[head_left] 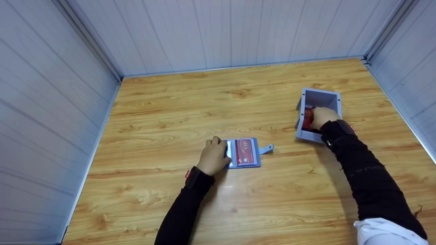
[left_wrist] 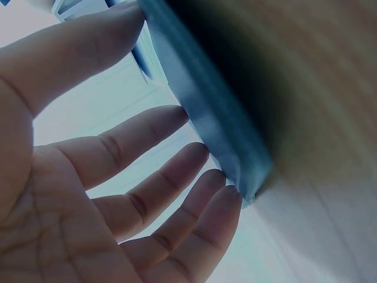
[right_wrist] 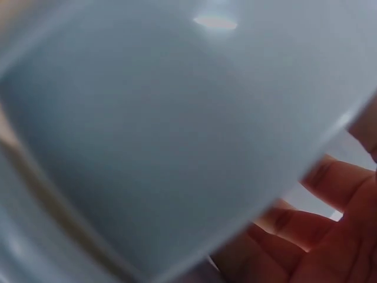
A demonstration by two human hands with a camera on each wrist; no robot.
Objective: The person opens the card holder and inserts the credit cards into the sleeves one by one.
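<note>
Head view | left hand (head_left: 213,154) grip released, fingertips steadying card holder (head_left: 243,153) | right hand (head_left: 323,116) grip grasping red card (head_left: 307,119) inside box (head_left: 318,98)

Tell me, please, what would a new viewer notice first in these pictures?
First, the open blue card wallet near the middle of the wooden table, showing a red card; the left hand rests on its left edge, fingers fairly straight. Next, the grey open box at the right, where the right hand reaches in at red cards. Whether it grips them cannot be told.
</note>
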